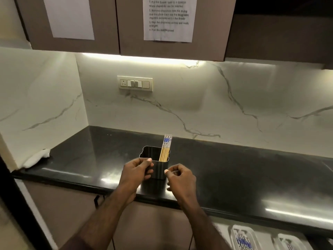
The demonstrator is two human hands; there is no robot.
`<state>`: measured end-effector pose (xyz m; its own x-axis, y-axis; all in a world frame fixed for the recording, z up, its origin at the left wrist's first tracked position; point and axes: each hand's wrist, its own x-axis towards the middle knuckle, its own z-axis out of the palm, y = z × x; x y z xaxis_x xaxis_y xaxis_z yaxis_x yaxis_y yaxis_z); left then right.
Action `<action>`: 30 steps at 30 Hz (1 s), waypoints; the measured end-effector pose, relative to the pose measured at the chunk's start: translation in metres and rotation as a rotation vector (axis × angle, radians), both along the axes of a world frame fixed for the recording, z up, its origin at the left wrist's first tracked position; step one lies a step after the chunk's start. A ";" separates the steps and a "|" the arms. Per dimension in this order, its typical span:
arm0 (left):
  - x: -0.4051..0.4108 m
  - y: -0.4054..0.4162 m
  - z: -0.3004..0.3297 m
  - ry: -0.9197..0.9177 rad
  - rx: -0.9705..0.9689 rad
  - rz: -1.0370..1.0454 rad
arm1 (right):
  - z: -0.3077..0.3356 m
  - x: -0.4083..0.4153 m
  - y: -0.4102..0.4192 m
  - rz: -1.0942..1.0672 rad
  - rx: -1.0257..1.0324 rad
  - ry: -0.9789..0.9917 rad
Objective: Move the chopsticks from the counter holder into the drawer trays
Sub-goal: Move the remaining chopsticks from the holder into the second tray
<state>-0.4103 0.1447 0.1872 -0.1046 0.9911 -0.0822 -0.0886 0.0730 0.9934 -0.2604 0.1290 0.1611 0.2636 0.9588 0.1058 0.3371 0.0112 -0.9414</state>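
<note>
A black rectangular holder (158,175) stands near the front edge of the dark counter (234,168). Several wooden chopsticks (165,148) with blue-and-white patterned tops lean in its right rear corner. My left hand (134,175) grips the holder's left front side, thumb at the rim and fingers curled round the wall. My right hand (181,177) is at the holder's right front corner, fingers curled and thumb tip against the wall. Below the counter at the bottom right, white drawer trays (234,230) hold patterned chopsticks (242,240).
A crumpled white cloth (37,157) lies at the counter's left end by the wall. A switch plate (134,83) sits on the marble backsplash. Paper sheets (168,17) hang on the upper cabinets. A second white tray (281,238) shows at the bottom right edge.
</note>
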 end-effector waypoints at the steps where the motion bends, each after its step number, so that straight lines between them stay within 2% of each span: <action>1: 0.002 0.010 0.001 0.001 0.013 0.002 | 0.001 0.002 0.009 0.008 0.008 -0.001; 9: 0.012 0.081 -0.004 0.006 -0.005 -0.045 | -0.008 0.010 0.063 -0.037 -0.025 0.023; 20: 0.016 0.206 -0.002 0.110 0.068 -0.213 | -0.005 -0.009 0.148 -0.175 -0.053 0.015; 30: 0.034 0.304 -0.041 0.296 0.056 -0.301 | -0.027 -0.027 0.209 -0.295 -0.153 0.020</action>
